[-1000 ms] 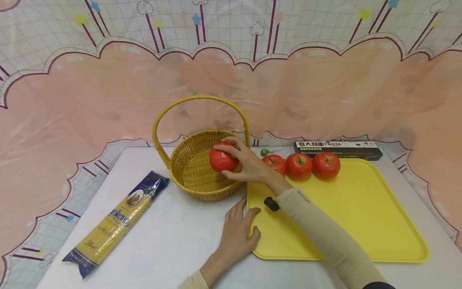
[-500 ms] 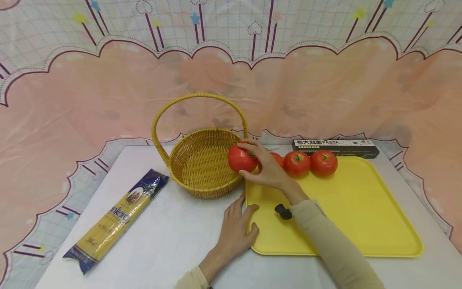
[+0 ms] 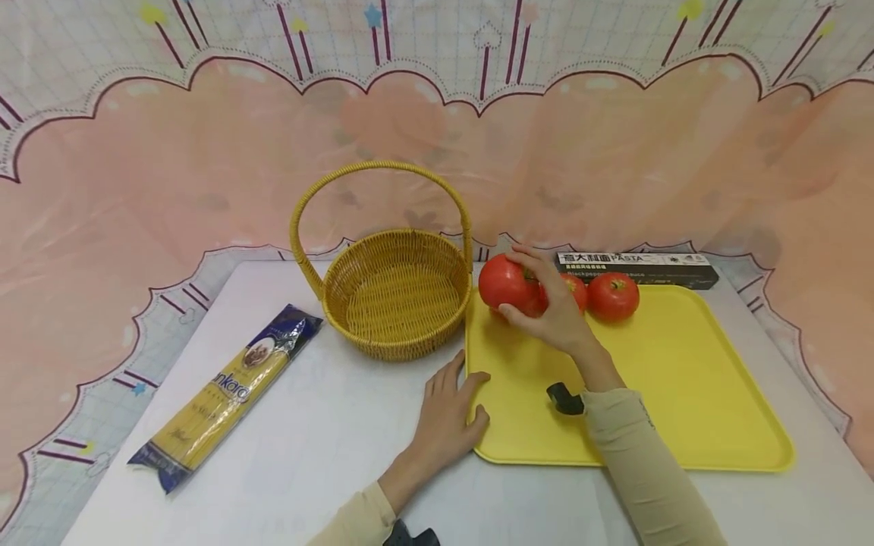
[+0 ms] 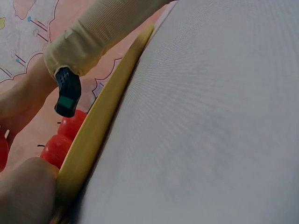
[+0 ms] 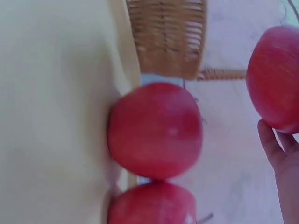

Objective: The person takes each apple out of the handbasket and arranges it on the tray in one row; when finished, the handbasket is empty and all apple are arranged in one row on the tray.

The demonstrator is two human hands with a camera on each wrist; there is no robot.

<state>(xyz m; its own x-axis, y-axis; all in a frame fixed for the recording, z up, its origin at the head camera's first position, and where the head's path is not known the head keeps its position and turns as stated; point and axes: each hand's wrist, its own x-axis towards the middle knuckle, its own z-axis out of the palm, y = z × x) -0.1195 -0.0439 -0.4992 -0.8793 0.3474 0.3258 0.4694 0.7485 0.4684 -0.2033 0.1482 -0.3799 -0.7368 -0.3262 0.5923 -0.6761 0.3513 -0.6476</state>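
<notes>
My right hand holds a red apple between thumb and fingers, above the far left corner of the yellow tray. In the right wrist view this held apple is raised off the tray, apart from another apple standing on it. More apples sit in a row along the tray's far edge, partly hidden by the hand in the head view. My left hand lies at the tray's left rim, fingers loosely spread, touching the rim.
A yellow wicker basket with a tall handle stands left of the tray, its woven bottom showing. A spaghetti packet lies on the left of the white table. Behind the tray is a black and white pasta box.
My right hand has carried the apple from over the basket rightward to above the tray's far left corner. My left hand has stayed at the tray's rim.
</notes>
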